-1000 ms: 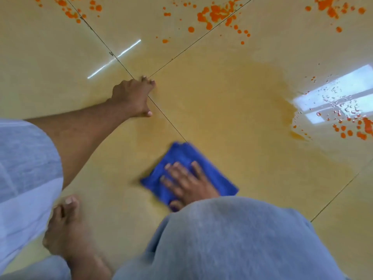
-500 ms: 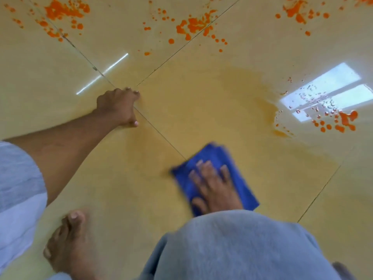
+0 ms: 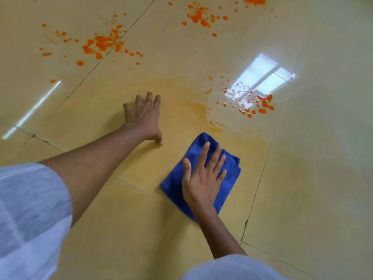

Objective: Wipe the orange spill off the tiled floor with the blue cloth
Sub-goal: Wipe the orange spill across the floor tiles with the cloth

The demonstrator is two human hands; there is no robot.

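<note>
A: Where is the blue cloth (image 3: 201, 174) right now?

B: Flat on the tiled floor (image 3: 312, 178), folded into a thick pad. It lies just this side of the pale orange smear (image 3: 193, 110), with its far corner almost at the smear's near edge.

A: And the hands?

B: The right hand (image 3: 203, 178) lies palm-down on top of the cloth, fingers spread apart and straight, pressing rather than gripping. The left hand (image 3: 144, 118) is planted on the floor to the left of the cloth and a little farther out, fingers splayed, thumb tip touching the tile. It holds nothing and does not touch the cloth.

A: How much spill shows?

B: Several patches. Beyond the cloth and slightly right, a scatter of orange droplets (image 3: 244, 102) sits across the window reflection (image 3: 264, 75). Farther off, to the cloth's far left, a bigger splatter (image 3: 103, 44) straddles a grout line. Another splatter (image 3: 199, 17) lies straight beyond the cloth near the top edge.

A: Anything nearer the person?

B: Light grey sleeves: one (image 3: 30, 215) on the left arm, one (image 3: 232, 268) at the bottom edge below the cloth.
</note>
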